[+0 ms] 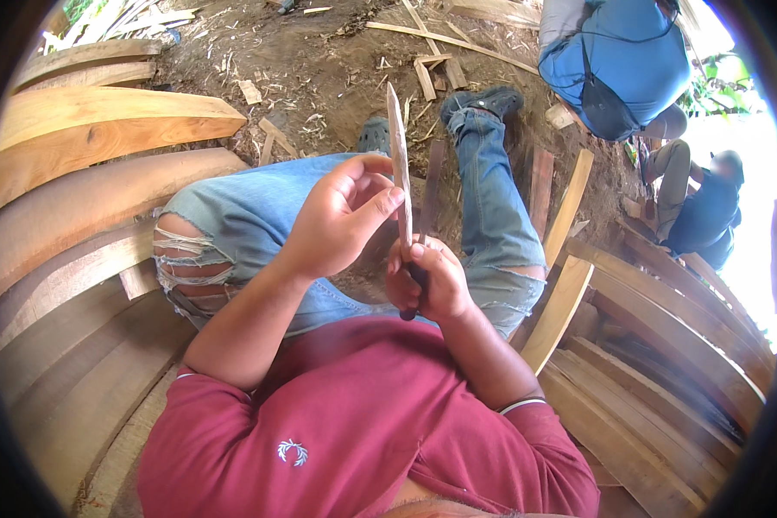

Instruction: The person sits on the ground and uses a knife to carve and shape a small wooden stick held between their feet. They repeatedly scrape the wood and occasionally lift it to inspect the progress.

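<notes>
My right hand (431,276) is closed around the dark handle of a knife (401,164). Its long, narrow blade, dull and brownish, stands nearly upright with the point away from me. At the blade's middle is my left hand (341,211), fingers curled, with the thumb and forefinger against the blade. Both hands are above my lap, between my knees in torn blue jeans (242,190). A dark strip (432,186) shows just right of the blade; whether it touches my right hand I cannot tell.
Curved wooden planks (112,121) are stacked on my left, and more boards (647,380) lie on my right. Wood scraps (423,78) and shavings litter the dirt ground ahead. One person in blue (622,69) is at the far right, another (704,207) beyond.
</notes>
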A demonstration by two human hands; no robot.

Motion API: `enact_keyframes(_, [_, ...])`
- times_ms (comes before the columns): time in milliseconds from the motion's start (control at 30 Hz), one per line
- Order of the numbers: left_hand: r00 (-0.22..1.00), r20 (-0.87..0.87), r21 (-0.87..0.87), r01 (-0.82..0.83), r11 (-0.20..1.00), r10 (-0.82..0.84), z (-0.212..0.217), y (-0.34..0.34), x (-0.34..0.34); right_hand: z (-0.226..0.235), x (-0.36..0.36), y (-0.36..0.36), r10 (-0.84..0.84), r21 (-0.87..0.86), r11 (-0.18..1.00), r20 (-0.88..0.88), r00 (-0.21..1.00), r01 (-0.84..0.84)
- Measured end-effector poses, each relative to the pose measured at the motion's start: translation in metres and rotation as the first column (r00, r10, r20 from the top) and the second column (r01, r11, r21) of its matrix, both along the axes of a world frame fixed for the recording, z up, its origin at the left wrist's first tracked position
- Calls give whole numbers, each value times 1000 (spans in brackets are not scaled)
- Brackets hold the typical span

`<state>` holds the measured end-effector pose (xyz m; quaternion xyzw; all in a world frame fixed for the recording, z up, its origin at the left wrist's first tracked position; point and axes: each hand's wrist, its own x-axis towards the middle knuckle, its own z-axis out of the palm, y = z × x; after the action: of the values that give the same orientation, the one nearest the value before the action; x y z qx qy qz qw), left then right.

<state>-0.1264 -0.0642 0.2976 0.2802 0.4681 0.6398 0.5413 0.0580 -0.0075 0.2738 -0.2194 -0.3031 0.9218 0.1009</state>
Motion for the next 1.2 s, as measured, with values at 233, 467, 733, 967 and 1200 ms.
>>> enact_keyframes(233, [1000,2,-115,7,993,-7,-36,16,12,-17,14,15,-145,-72,987,9,989,146])
enact_keyframes(467, [953,303,-419,135,898,-2,-67,48,45,-110,70,58,-463,234,886,420,781,400])
enact_keyframes(733, [574,783,-411,189,892,239,-148,90,52,-150,80,81,-497,227,867,456,738,444])
enact_keyframes(967, [611,746,-441,155,884,265,-145,94,53,-160,75,85,-399,180,916,493,774,358])
enact_keyframes(1200, [622,713,-491,110,864,325,-141,95,53,-153,73,84,-404,177,913,507,762,367])
